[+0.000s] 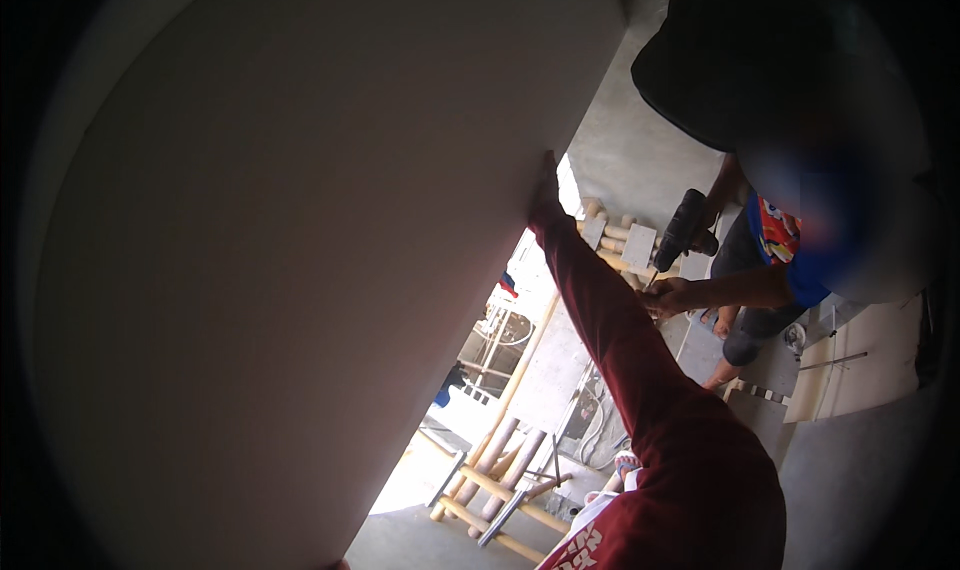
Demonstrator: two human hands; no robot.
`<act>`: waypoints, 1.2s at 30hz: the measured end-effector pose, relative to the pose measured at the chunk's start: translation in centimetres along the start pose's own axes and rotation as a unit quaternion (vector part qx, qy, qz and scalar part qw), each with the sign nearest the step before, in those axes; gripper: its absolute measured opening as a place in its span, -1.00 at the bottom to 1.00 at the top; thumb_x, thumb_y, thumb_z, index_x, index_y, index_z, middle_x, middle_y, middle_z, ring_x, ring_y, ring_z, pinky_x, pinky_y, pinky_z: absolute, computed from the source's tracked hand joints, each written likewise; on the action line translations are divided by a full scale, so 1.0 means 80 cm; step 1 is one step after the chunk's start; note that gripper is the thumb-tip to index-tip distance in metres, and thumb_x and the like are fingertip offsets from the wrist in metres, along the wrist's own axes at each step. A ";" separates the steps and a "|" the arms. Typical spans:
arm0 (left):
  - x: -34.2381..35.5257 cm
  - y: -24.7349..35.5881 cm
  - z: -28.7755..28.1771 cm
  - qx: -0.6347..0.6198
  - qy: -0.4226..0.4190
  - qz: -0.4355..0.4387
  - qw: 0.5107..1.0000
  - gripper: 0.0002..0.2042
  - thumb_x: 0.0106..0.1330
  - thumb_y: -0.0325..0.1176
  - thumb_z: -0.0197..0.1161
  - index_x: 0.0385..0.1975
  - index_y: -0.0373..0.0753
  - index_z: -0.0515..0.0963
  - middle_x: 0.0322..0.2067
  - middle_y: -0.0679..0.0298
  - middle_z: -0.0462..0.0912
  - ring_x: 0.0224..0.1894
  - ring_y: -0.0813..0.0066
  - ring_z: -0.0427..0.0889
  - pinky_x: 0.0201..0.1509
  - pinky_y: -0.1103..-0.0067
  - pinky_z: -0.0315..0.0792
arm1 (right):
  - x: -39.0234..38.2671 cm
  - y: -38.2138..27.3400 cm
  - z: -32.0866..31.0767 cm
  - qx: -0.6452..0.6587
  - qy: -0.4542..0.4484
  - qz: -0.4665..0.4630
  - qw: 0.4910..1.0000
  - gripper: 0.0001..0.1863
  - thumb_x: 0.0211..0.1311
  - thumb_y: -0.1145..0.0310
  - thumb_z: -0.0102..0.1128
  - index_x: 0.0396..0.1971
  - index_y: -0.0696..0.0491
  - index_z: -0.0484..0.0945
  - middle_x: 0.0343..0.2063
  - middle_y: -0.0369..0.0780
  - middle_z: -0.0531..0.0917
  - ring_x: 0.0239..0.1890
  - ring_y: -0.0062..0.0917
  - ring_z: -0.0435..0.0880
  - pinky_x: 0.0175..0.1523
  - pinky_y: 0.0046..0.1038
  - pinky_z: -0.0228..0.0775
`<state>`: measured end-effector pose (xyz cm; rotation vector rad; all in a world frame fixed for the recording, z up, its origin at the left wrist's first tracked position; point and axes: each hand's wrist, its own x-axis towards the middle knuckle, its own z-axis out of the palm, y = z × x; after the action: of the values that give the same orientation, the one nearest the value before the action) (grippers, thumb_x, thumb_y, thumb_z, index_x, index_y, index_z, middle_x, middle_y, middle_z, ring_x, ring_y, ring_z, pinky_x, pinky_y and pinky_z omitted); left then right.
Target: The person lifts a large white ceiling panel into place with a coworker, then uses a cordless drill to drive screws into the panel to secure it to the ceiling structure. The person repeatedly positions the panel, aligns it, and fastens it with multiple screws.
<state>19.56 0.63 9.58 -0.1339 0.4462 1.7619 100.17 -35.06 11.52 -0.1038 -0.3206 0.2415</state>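
A large, flat, pale panel [290,250] fills the left and middle of the view, its straight edge slanting from upper right to lower left. My right arm, in a maroon sleeve, reaches up to that edge. There my right hand [545,188] lies flat against the panel, fingers stretched along it and partly in shadow. At the bottom, a skin-coloured sliver, seemingly my left hand [342,565], shows by the panel's lower edge; its fingers are hidden. To the right, a co-worker in a dark cap [740,60] holds a black power drill [682,232], the other hand near its tip.
Below stand bamboo scaffold poles [500,485] with boards [545,375] laid across. Cables [598,425] lie lower down beside the boards. A grey concrete surface [640,120] rises behind the drill. The co-worker's legs [745,335] are close on my right.
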 end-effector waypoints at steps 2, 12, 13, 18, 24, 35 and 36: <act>-0.002 -0.005 0.012 -0.005 0.040 0.009 0.999 -0.27 0.09 0.14 0.39 0.19 -0.21 0.44 0.21 0.07 0.44 0.30 0.12 0.32 0.35 0.09 0.19 | 0.014 0.004 -0.030 -0.009 0.006 0.002 1.000 -0.28 0.47 -0.20 -0.29 0.38 0.06 0.19 0.28 -0.14 0.36 0.29 -0.29 0.36 0.35 -0.23 0.25; -0.030 -0.007 0.034 -0.012 -0.022 -0.098 0.995 -0.20 -0.21 0.16 0.61 -0.01 -0.27 0.54 0.07 0.19 0.56 0.16 0.22 0.47 0.31 0.11 0.29 | 0.049 -0.007 -0.023 -0.025 -0.078 0.089 0.993 -0.20 0.43 -0.25 -0.42 0.43 0.06 0.09 0.39 -0.08 0.21 0.39 -0.16 0.21 0.44 -0.07 0.06; -0.041 0.002 0.037 -0.054 0.002 -0.190 0.980 -0.08 -0.21 0.15 0.60 0.14 -0.29 0.43 0.20 0.04 0.44 0.28 -0.02 0.35 0.38 -0.02 0.17 | 0.051 -0.010 -0.011 -0.025 -0.071 0.078 0.994 -0.18 0.41 -0.28 -0.42 0.43 0.05 0.10 0.38 -0.08 0.23 0.38 -0.15 0.23 0.43 -0.04 0.07; -0.070 -0.006 0.050 0.017 -0.035 -0.059 0.997 -0.11 -0.18 0.21 0.57 0.15 -0.19 0.44 0.16 0.25 0.48 0.16 0.32 0.47 0.25 0.22 0.36 | 0.052 -0.043 0.031 -0.045 -0.042 0.114 0.992 -0.11 0.34 -0.38 -0.37 0.42 0.01 0.15 0.33 -0.08 0.33 0.32 -0.09 0.32 0.40 0.05 0.12; -0.096 -0.041 0.060 -0.023 0.020 -0.054 0.998 -0.01 -0.15 0.17 0.57 0.27 -0.23 0.30 0.24 0.08 0.36 0.28 0.02 0.36 0.31 0.04 0.29 | 0.109 -0.050 0.021 -0.070 0.002 -0.021 0.997 -0.27 0.42 -0.25 -0.24 0.32 0.04 0.30 0.18 -0.15 0.48 0.18 -0.25 0.45 0.28 -0.17 0.31; -0.149 -0.058 0.088 -0.060 0.009 -0.072 0.996 0.02 -0.12 0.04 0.58 0.35 -0.24 0.19 0.28 0.04 0.34 0.33 -0.06 0.32 0.36 -0.01 0.21 | 0.104 -0.088 0.058 -0.155 0.048 -0.018 0.987 -0.19 0.34 -0.34 -0.14 0.35 0.00 0.26 0.23 -0.17 0.42 0.22 -0.26 0.44 0.32 -0.24 0.30; -0.153 -0.059 0.091 -0.049 0.021 -0.049 0.997 0.00 -0.13 0.06 0.59 0.33 -0.22 0.23 0.27 0.05 0.34 0.33 -0.06 0.30 0.35 -0.02 0.20 | 0.104 -0.092 0.062 -0.133 0.071 -0.010 0.989 -0.18 0.31 -0.35 -0.07 0.34 -0.01 0.27 0.22 -0.17 0.44 0.23 -0.29 0.44 0.32 -0.25 0.31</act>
<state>28.17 -7.10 19.16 -0.2590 0.3781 1.6864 107.86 -39.77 19.69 -0.3792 -0.2111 0.1690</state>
